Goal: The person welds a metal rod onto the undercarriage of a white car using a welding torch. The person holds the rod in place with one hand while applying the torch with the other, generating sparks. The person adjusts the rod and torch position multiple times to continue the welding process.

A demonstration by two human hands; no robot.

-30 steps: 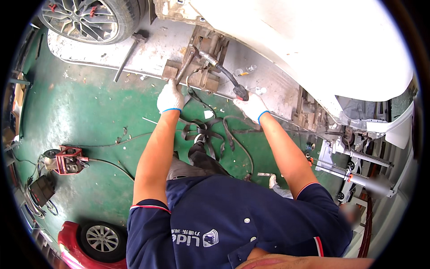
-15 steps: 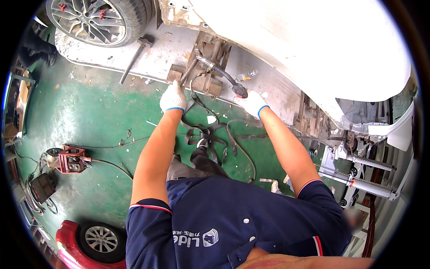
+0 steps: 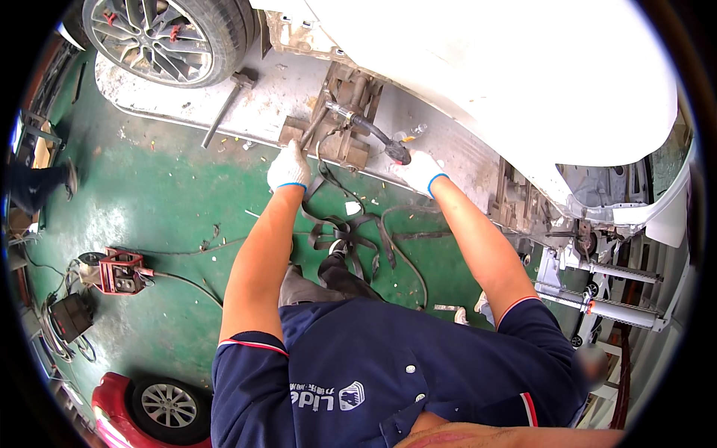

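I see my left gloved hand (image 3: pixel 288 167) closed on the thin metal lever (image 3: pixel 311 132) at the rusty steel clamp block (image 3: pixel 345 112). My right gloved hand (image 3: pixel 419 171) grips the black-handled tool (image 3: pixel 376 134) beside the block. Risk: a slip could trap fingers against the block.

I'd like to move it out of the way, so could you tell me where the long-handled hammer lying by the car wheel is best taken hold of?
Grip the long-handled hammer on its bare shaft, near the lower free end, coming from the green floor side. It lies flat on the grey platform with its heavy head up by the wheel, so that end points toward the floor and looks unobstructed.
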